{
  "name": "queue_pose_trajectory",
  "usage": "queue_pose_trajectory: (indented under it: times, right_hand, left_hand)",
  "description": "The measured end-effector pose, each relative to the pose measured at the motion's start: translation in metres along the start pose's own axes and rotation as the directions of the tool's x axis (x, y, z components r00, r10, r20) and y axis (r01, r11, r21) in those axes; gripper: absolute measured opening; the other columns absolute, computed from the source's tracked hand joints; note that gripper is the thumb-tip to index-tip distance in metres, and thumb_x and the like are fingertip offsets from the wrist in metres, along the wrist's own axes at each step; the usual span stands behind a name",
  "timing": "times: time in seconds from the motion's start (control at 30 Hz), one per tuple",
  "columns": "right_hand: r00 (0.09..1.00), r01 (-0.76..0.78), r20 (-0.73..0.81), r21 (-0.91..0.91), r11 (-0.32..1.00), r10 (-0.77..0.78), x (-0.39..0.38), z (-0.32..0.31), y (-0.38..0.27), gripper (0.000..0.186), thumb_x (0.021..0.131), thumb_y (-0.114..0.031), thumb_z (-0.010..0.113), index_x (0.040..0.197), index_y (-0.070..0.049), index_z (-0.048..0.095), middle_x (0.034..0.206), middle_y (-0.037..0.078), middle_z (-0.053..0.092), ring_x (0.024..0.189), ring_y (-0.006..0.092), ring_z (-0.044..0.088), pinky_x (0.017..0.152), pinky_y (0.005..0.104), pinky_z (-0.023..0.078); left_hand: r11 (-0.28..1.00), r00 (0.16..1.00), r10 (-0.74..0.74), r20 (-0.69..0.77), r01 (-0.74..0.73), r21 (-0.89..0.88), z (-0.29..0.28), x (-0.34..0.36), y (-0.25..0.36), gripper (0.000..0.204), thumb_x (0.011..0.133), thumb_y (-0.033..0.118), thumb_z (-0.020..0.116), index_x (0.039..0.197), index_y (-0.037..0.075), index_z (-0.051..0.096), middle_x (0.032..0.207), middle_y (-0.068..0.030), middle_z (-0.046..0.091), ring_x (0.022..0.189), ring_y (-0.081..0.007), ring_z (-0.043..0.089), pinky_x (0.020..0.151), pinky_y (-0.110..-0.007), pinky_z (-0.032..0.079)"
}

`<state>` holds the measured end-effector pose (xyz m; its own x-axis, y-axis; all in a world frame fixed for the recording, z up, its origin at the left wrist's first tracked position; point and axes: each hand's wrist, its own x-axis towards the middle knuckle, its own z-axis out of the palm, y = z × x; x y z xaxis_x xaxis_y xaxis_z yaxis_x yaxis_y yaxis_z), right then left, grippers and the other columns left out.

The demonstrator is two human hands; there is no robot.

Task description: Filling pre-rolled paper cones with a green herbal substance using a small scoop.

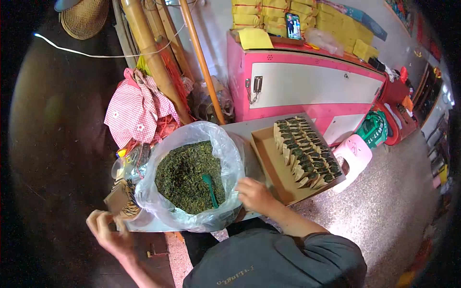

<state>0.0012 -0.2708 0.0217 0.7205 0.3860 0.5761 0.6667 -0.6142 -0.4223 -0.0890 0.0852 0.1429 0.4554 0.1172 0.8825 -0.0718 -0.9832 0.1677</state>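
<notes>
A clear plastic bag [225, 144], its mouth spread wide, stands on the table full of loose dried green leaves [185, 168] that look like tea. A green plastic scoop [210, 189] lies on the leaves. My right hand [257, 196] is at the bag's right rim, fingers bent together; what they hold, if anything, is hidden. Off the table's left corner, my left hand [108, 233] has curled fingers apart from the thumb, with nothing seen in it. Just beyond it is a stack of brown paper packets [126, 198]. Filled paper packets [305, 153] stand in rows in a cardboard box [269, 163].
The grey table [153, 224] carries the bag and box. Behind it stands a pink and white cabinet [307, 86] with a lit phone [293, 26] and yellow packages [273, 12]. Bamboo poles [153, 57] lean beside a checked cloth [139, 108]. A pink plastic container [353, 158] stands right.
</notes>
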Motion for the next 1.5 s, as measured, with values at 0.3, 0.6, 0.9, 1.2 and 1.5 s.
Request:
queue_pose_trajectory:
  times: [0.3,0.6,0.9,1.2,1.5]
  right_hand:
    - [0.912,0.374,-0.225,0.116,0.92,-0.342,0.06,0.017,-0.063,0.036,0.071,-0.002,0.066,0.106,-0.004,0.06,0.11,0.012,0.06,0.092,0.0303,0.062,0.079,0.0375,0.052]
    - [0.967,0.232,-0.14,0.124,0.965,-0.215,0.052,0.045,-0.034,0.04,0.069,-0.001,0.063,0.109,-0.003,0.056,0.11,0.014,0.058,0.091,0.0306,0.059,0.08,0.0382,0.05]
    - [0.972,0.216,-0.126,0.147,0.965,-0.198,0.061,0.053,-0.027,0.027,0.072,-0.002,0.06,0.099,-0.003,0.057,0.099,0.013,0.057,0.091,0.0317,0.058,0.079,0.04,0.05]
    - [0.992,0.12,-0.054,0.127,0.985,-0.114,0.07,0.047,-0.028,0.015,0.072,-0.003,0.059,0.085,-0.005,0.053,0.089,0.013,0.053,0.087,0.0323,0.056,0.073,0.0421,0.048]
    - [0.98,0.19,-0.068,0.025,0.981,-0.188,0.066,0.051,-0.017,0.006,0.074,-0.011,0.06,0.073,-0.008,0.055,0.076,0.008,0.053,0.073,0.0273,0.058,0.064,0.0386,0.048]
  left_hand:
    - [0.881,0.872,0.255,0.417,-0.032,-0.472,0.096,-0.009,0.109,0.014,0.068,0.003,0.068,0.071,0.002,0.055,0.084,-0.0139,0.056,0.07,-0.0348,0.059,0.061,-0.043,0.049]
    - [0.831,0.812,0.181,0.555,0.176,-0.528,0.137,-0.032,0.105,0.012,0.066,0.002,0.067,0.072,0.001,0.056,0.083,-0.014,0.055,0.071,-0.0355,0.06,0.06,-0.044,0.049]
    - [0.803,0.826,0.14,0.547,0.228,-0.55,0.148,-0.037,0.098,0.012,0.066,0.0,0.066,0.07,-0.002,0.055,0.076,-0.0132,0.054,0.062,-0.0286,0.056,0.056,-0.036,0.044]
    - [0.721,0.75,0.051,0.66,0.43,-0.544,0.15,-0.05,0.103,0.014,0.073,0.001,0.066,0.078,0.001,0.053,0.07,-0.0096,0.054,0.06,-0.0191,0.055,0.056,-0.031,0.044]
    - [0.577,0.674,0.039,0.737,0.587,-0.568,0.157,-0.079,0.112,0.052,0.077,-0.003,0.065,0.124,0.006,0.045,0.078,-0.0045,0.057,0.065,-0.0115,0.056,0.059,-0.025,0.046]
